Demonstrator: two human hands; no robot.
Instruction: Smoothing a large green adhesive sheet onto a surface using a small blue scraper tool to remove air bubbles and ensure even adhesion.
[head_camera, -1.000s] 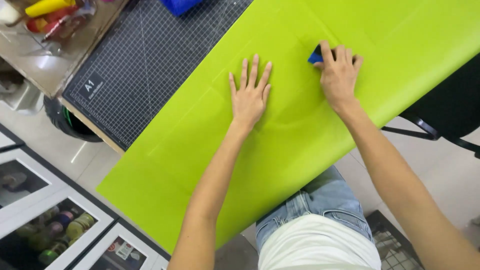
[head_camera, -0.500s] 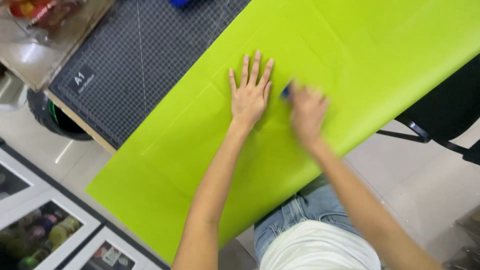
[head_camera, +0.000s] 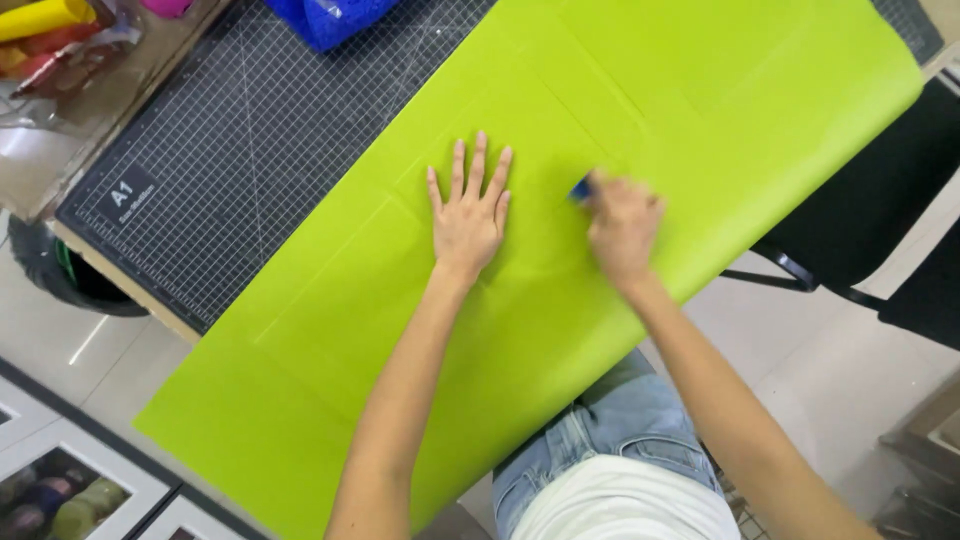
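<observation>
A large lime-green sheet lies across a black gridded cutting mat and hangs over the table's near edge. My left hand rests flat on the sheet with fingers spread. Just to its right, my right hand is blurred with motion and presses a small blue tool against the sheet. Only the tool's tip shows past my fingers.
A blue object sits at the mat's far edge. Yellow and red items lie at the top left. A black bin stands below the table's left edge, a black chair at the right, framed pictures on the floor.
My right hand slid left across the green sheet with the blue tool, coming close to my left hand. My left hand stayed flat in place.
</observation>
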